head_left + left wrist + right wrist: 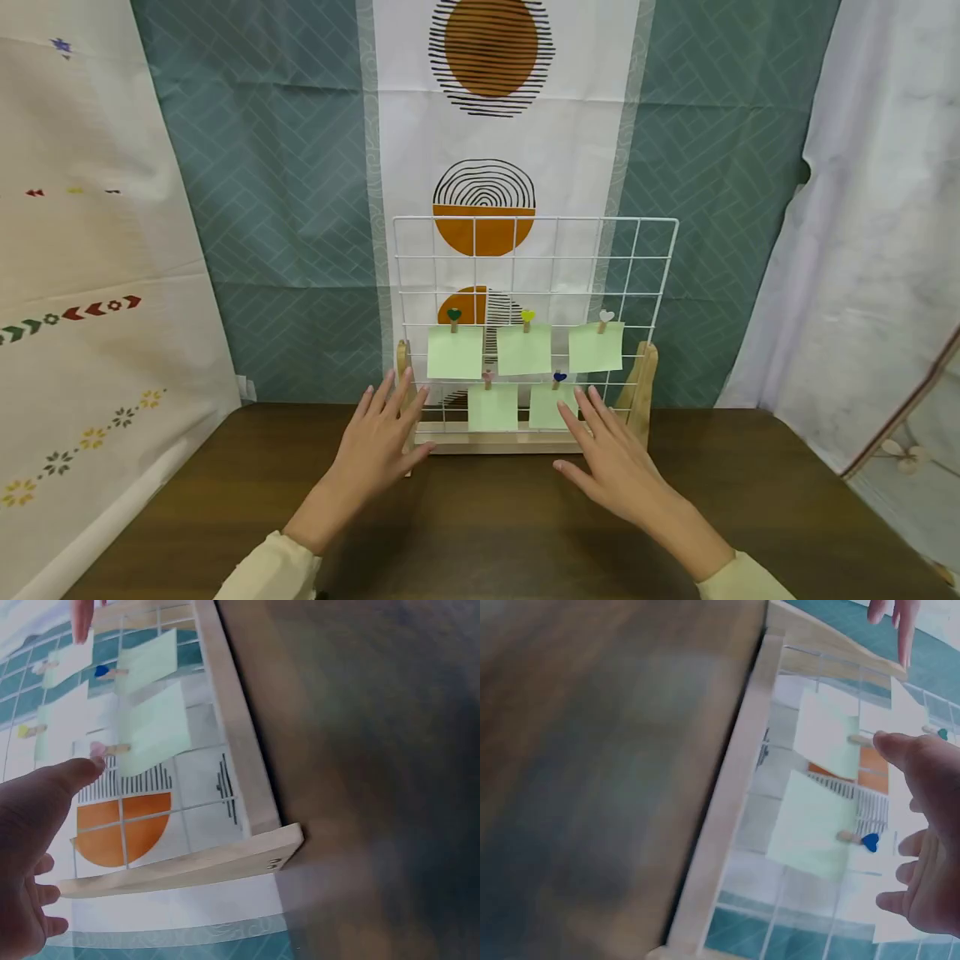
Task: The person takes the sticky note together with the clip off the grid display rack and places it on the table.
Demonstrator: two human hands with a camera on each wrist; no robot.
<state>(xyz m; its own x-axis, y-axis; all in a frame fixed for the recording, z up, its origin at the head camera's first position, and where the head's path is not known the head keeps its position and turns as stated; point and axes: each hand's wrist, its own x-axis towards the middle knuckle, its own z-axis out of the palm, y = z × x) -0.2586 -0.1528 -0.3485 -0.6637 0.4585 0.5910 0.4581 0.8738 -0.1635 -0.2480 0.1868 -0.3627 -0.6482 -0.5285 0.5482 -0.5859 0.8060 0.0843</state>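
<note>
Left hand (381, 442) and right hand (618, 467) extend forward from pale cream sleeves (273, 571), well apart from each other, backs toward the head camera, fingers straight and spread; neither grips anything. Beneath them lies the surface (495, 517), dark brown and wood-grained, with rounded far corners. Toward its far edge a white wire grid (536, 218) stands in a pale wooden stand (450, 448), which has a long low crossbar (487, 448) and tapered side supports (640, 392). Five roughly square, pale green notes (523, 352) hang on the lower half of the grid, three in an upper row and two below. Small wooden clips (527, 327) topped with hearts (528, 316) hold them: dark green, yellow and white above, pink and blue below. In the head view the left hand overlaps the left support, and the right hand's fingertips cross the lower right note — whether either touches cannot be told. Beyond the grid hangs a teal cloth (277, 192), its white middle panel (585, 150) printed with orange rounds and black lines. A cream cloth (97, 233) with flower and arrow motifs hangs at left — a whitish cloth (885, 192) at right.
</note>
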